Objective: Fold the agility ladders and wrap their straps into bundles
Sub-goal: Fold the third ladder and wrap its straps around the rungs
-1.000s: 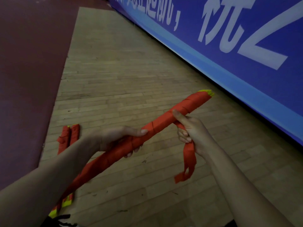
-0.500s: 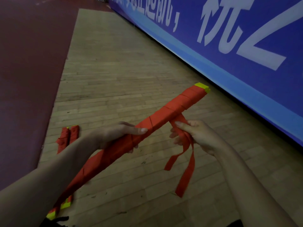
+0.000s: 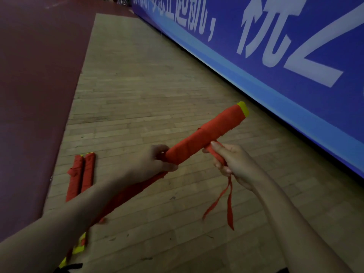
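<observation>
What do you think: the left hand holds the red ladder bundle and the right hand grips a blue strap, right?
Nearly. The strap is red, not blue. The head view shows the left hand holding the red ladder bundle and the right hand gripping a red strap.

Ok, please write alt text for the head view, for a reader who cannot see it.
A left hand grips a folded red agility ladder mid-length while the right hand holds its loose strap, ends hanging. Two wrapped red bundles lie on the wooden floor at left; a blue banner runs along the right.
</observation>
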